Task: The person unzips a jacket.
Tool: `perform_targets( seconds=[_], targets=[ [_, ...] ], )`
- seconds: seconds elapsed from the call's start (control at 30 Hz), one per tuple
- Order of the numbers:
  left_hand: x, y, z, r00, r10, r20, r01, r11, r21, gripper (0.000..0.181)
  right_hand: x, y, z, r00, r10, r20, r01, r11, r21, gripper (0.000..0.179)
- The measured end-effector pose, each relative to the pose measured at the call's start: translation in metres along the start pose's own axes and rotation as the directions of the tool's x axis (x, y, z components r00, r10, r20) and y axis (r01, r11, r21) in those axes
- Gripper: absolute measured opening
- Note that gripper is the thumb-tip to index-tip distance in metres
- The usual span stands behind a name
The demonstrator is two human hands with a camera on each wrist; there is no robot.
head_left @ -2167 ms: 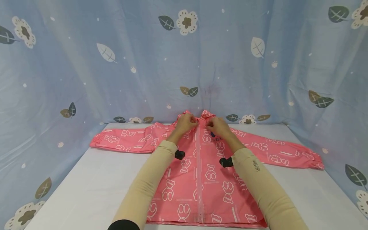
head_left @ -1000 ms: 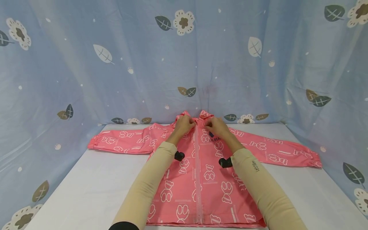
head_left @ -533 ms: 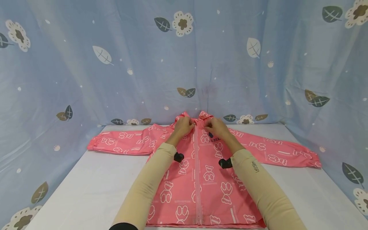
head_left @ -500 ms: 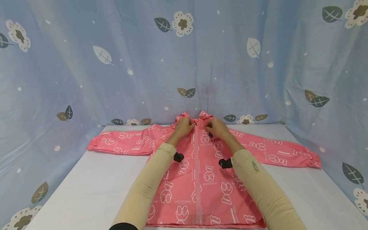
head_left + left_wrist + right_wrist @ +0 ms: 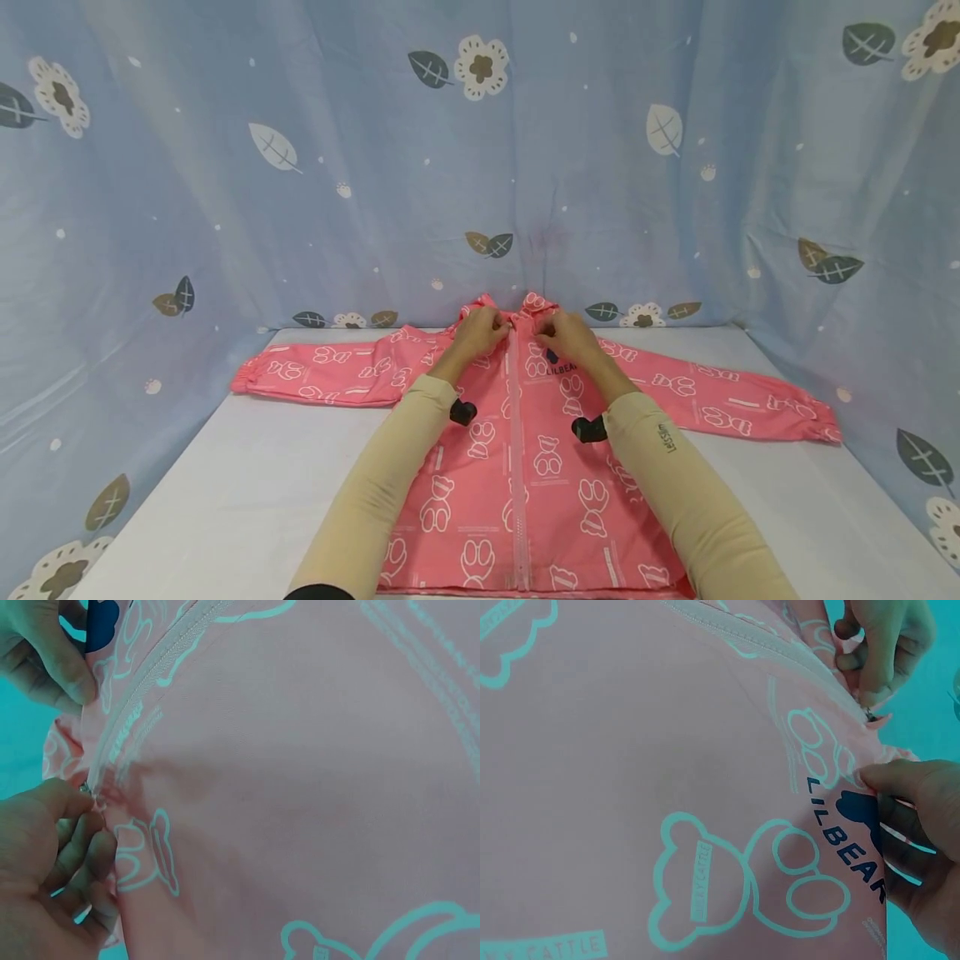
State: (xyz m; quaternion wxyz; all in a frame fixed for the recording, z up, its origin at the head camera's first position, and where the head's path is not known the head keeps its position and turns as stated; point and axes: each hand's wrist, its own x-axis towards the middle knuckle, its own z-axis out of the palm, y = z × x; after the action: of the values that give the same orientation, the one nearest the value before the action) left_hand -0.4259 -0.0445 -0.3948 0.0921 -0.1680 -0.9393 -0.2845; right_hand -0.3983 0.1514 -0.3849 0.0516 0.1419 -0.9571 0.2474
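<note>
A pink jacket (image 5: pixel 480 500) with white bear outlines lies front up, its sleeves spread to both sides. Its zipper (image 5: pixel 517 450) runs closed from the hem up toward the collar (image 5: pixel 538 303). At the zipper's top, my left hand (image 5: pixel 480 332) pinches the small zipper pull (image 5: pixel 85 787) between thumb and forefinger. My right hand (image 5: pixel 570 337) pinches the jacket's front just below the collar, beside the dark LILBEAR print (image 5: pixel 847 840). In the right wrist view its thumb lies on top of the cloth and the other fingers are under the edge.
The jacket lies on a white table (image 5: pixel 300 475). A blue curtain (image 5: pixel 360 208) with leaves and flowers stands behind and at both sides. Beige arm sleeves (image 5: pixel 690 483) cover both forearms, and a black wrist camera (image 5: pixel 589 429) sits at each wrist.
The head view has shifted slightly. Both hands keep their places at the top of the zipper, and the jacket lies as before.
</note>
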Motion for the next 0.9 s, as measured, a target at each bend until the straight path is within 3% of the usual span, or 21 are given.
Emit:
perform_targets(
  seconds=[0.27,0.5,0.73,0.9],
  targets=[
    [0.001,-0.004,0.001,1.000,0.026,-0.010,-0.026,1.000,-0.008,0.020,0.007,-0.007,0.003,0.998,-0.006,-0.056,0.007,1.000,0.022,0.021],
    [0.001,-0.003,-0.004,1.000,0.013,0.011,-0.013,0.999,-0.045,0.022,0.014,-0.025,0.004,0.996,0.009,-0.085,-0.003,0.998,0.064,0.024],
    [0.001,-0.002,-0.007,0.999,0.036,0.016,-0.035,0.998,-0.061,0.020,0.016,-0.030,0.008,0.993,-0.011,-0.117,0.018,0.998,0.063,0.024],
    [0.003,-0.003,-0.005,0.997,0.072,0.009,-0.072,0.996,-0.044,0.020,0.017,-0.030,0.011,0.989,0.016,-0.144,-0.009,0.999,0.053,0.024]
  ],
)
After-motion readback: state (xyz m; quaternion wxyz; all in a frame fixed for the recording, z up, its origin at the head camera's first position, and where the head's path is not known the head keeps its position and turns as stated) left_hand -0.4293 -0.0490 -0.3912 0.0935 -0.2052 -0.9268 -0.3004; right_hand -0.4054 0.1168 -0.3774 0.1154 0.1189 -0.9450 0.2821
